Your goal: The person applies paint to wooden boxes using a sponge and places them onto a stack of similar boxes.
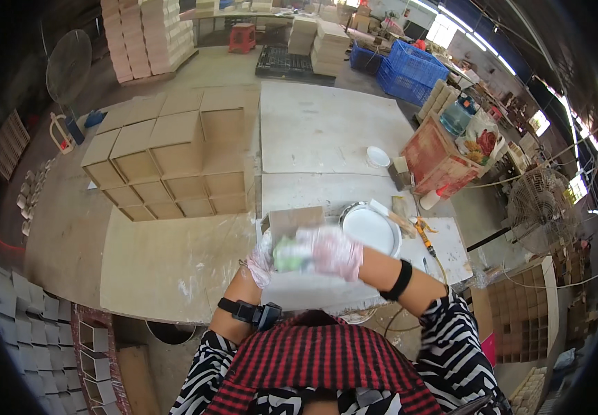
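Note:
Both my hands wear thin, whitish see-through gloves and meet over the near part of the table. My left hand (pixel 261 259) is closed at the left side of a small brown cardboard-like box (pixel 296 219). Right of it, my right hand (pixel 333 253) is smeared by motion, its fingers around a pale green sponge-like piece (pixel 286 255) in front of the box. Just beyond my right hand stands a round tub of white paint-like liquid (pixel 370 232). A flat brush (pixel 391 216) lies across the tub's rim. The lower part of the box is hidden by my hands.
Stacked brown boxes (pixel 174 149) stand at the left of the table. A white bowl (pixel 378 156) sits farther back. An orange air gun (pixel 425 232) with a hose lies right of the tub. A red-stained crate (pixel 437 155) and a fan (pixel 544 207) stand right.

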`<state>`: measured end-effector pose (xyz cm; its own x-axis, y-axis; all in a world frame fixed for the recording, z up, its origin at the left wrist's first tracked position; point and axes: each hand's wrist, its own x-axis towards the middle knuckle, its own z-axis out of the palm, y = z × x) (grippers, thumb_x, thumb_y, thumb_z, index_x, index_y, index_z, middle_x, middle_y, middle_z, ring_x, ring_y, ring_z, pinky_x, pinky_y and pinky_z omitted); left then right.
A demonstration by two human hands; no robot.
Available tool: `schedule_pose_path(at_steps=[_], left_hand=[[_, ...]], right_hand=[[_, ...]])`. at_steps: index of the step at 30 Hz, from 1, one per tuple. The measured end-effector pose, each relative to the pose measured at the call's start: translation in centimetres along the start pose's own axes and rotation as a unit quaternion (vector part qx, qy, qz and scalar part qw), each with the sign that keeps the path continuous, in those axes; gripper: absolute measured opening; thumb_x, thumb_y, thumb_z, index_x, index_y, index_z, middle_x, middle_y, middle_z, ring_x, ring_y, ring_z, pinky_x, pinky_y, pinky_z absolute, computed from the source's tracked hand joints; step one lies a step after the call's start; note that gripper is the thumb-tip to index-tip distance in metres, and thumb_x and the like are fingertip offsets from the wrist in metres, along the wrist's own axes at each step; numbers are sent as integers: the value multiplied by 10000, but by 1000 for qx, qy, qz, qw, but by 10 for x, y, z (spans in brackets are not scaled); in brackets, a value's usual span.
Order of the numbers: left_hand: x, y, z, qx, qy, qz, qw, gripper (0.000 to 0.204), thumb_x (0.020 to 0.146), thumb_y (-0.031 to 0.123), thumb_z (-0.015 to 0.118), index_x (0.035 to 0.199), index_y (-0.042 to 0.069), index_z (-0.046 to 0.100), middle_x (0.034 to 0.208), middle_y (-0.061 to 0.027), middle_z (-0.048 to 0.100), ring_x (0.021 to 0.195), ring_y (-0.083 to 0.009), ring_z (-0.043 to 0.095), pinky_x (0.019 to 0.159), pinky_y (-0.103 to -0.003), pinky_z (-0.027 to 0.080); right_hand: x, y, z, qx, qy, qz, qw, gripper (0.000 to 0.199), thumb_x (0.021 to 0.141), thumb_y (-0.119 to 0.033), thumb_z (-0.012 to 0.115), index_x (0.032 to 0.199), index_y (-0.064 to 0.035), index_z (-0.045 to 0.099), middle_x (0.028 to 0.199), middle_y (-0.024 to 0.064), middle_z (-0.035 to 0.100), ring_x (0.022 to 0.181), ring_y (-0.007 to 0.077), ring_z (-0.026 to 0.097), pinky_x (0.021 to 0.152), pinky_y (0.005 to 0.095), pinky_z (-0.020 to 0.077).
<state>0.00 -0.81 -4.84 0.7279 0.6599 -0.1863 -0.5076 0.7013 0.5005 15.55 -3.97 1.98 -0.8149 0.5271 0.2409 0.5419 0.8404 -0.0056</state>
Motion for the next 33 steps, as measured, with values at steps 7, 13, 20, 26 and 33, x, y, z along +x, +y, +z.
schedule_pose_path(at_steps=[7, 13, 20, 26, 33], left_hand=[[11, -20, -26, -47, 37, 1, 998, 281, 932, 264, 450, 1079, 45, 546, 1002, -71, 601, 845, -160, 606, 710, -285, 526], [13, -17, -30, -38, 13, -30, 999, 280, 935, 257, 444, 1087, 44, 544, 1029, -61, 594, 878, -155, 597, 744, -288, 519], [1, -12, -21, -57, 33, -22, 998, 318, 941, 271, 422, 1127, 36, 531, 1071, -92, 583, 882, -188, 610, 768, -319, 521], [0, 3, -24, 13, -56, 55, 997, 312, 935, 248, 423, 1130, 31, 534, 1042, -112, 598, 899, -198, 616, 746, -319, 535], [20, -5, -56, -69, -210, -12, 975, 359, 934, 295, 419, 1140, 23, 530, 1039, -115, 609, 860, -213, 627, 698, -308, 545]], right_hand=[[19, 32, -10, -28, 60, 153, 986, 306, 813, -216, 551, 1118, -232, 575, 1068, 57, 578, 842, 245, 598, 629, 365, 521], [20, -4, 14, 29, 11, 49, 998, 246, 832, -235, 529, 1063, -293, 594, 944, 54, 590, 803, 252, 601, 663, 364, 506], [24, 27, -24, 67, 29, 212, 974, 234, 822, -251, 529, 1045, -220, 593, 1030, 110, 576, 862, 275, 591, 715, 370, 503], [-1, 12, 0, 73, 44, 166, 982, 295, 798, -286, 566, 1087, -230, 572, 946, 81, 586, 853, 255, 591, 700, 383, 507], [-9, 10, 17, 202, 20, 132, 970, 276, 871, -230, 484, 1134, -259, 563, 1159, 42, 544, 985, 179, 555, 761, 333, 509]])
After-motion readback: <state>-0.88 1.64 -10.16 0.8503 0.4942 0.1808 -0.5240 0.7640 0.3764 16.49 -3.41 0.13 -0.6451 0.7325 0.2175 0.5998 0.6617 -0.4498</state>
